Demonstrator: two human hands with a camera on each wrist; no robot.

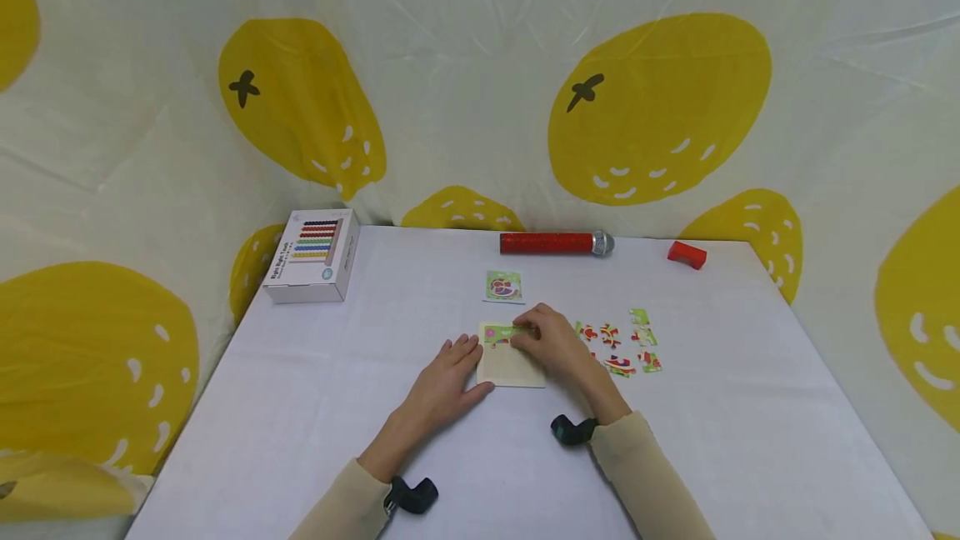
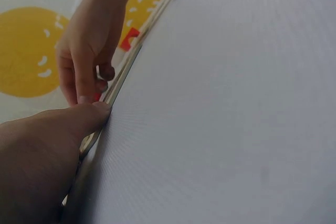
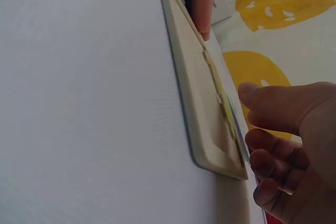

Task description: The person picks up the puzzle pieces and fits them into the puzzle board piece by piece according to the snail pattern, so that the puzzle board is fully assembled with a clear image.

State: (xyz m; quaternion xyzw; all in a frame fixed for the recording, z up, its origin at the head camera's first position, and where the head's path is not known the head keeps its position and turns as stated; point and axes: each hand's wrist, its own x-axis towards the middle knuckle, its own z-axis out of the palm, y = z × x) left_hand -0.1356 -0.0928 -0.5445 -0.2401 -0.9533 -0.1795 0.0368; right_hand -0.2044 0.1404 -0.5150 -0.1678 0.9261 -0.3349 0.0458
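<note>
A pale square puzzle board (image 1: 512, 371) lies on the table with a few joined green puzzle pieces (image 1: 496, 334) along its far edge. My left hand (image 1: 442, 382) rests at the board's left side, fingers extended along the edge and its thumb (image 2: 84, 119) near the close corner. Over the board's far right part, my right hand (image 1: 553, 340) pinches a small green puzzle piece between thumb and forefinger, mostly hidden by the fingers. In the right wrist view, the remaining fingers (image 3: 268, 163) of that hand are curled beside the board (image 3: 184, 82).
Several loose puzzle pieces (image 1: 618, 365) lie right of the board. Beyond it sits a green picture card (image 1: 503, 285). A red microphone (image 1: 546, 243), a red arched block (image 1: 687, 255) and a white abacus box (image 1: 311, 261) stand along the back, before a lemon-print curtain (image 1: 465, 65).
</note>
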